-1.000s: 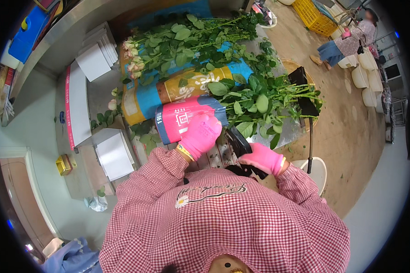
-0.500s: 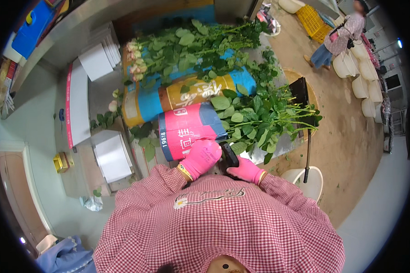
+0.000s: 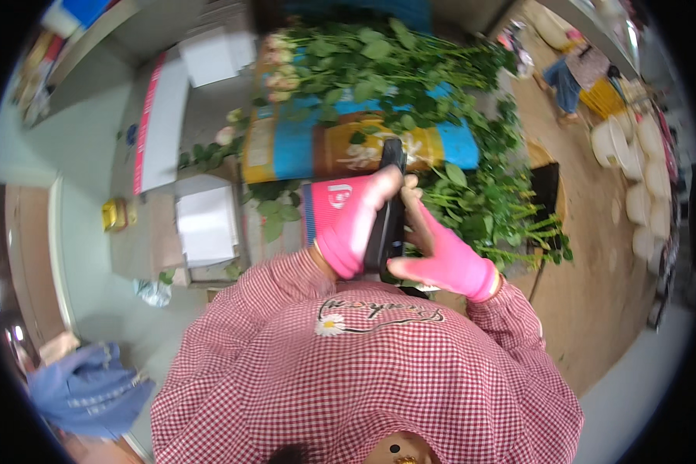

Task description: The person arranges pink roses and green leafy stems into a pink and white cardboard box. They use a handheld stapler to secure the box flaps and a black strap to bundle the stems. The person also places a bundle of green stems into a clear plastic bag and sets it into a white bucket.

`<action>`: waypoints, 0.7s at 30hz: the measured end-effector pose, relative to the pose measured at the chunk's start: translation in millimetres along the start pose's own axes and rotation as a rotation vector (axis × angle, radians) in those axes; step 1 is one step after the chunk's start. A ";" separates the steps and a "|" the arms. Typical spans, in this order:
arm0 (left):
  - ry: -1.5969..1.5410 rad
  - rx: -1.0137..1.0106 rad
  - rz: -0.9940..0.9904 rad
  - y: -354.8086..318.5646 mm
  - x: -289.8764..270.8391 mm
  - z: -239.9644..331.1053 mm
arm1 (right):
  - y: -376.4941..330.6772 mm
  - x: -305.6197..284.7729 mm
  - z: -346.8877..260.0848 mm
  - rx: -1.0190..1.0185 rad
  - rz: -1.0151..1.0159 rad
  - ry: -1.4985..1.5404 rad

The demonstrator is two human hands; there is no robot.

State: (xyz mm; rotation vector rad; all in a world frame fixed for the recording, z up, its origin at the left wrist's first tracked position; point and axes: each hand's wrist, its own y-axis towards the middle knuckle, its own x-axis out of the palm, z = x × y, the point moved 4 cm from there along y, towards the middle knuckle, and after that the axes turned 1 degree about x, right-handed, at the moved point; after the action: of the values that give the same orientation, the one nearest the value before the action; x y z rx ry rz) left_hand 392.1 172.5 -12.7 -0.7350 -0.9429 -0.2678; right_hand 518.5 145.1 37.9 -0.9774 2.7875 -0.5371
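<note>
Both my hands wear pink gloves and are raised over the near edge of the table. They are around a long black stapler (image 3: 387,224) that stands nearly upright in the picture, blurred by motion. My left hand (image 3: 358,220) is closed along its left side. On the right side, the fingertips and thumb of my right hand (image 3: 452,259) touch it, spread wide. Behind my left hand lies a pink wrapper of corrugated card (image 3: 334,203), partly covered. Green leafy stems (image 3: 510,220) reach out to the right of it.
More roses (image 3: 282,66) lie across a blue and yellow sack (image 3: 286,155) at the back. White sheets (image 3: 207,224) are stacked at left, near a yellow tin (image 3: 114,215). White tubs (image 3: 609,143) line the floor at right, where another person (image 3: 576,69) bends over.
My hands have lifted the stapler off the wrapper's near edge and turned it more upright. My right hand's fingers have spread along it. The view has shifted, and the other person has bent down.
</note>
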 end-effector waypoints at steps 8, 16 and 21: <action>-0.303 0.411 0.018 -85.5 -37.3 43.5 | 25.4 86.0 -31.8 -0.617 0.178 -0.605; -0.344 0.520 0.244 -260.4 -138.9 45.6 | 40.9 255.9 -54.8 -0.623 -0.188 -0.753; -0.168 0.518 0.007 -410.8 -245.6 68.6 | 139.5 378.8 -98.2 -0.300 -0.070 -0.136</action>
State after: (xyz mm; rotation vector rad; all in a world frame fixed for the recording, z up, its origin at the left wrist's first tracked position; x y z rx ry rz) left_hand -3.2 -105.7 -0.3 -0.2850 -1.1098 0.0500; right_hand 118.7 37.0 71.5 -1.1243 2.7679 -0.0543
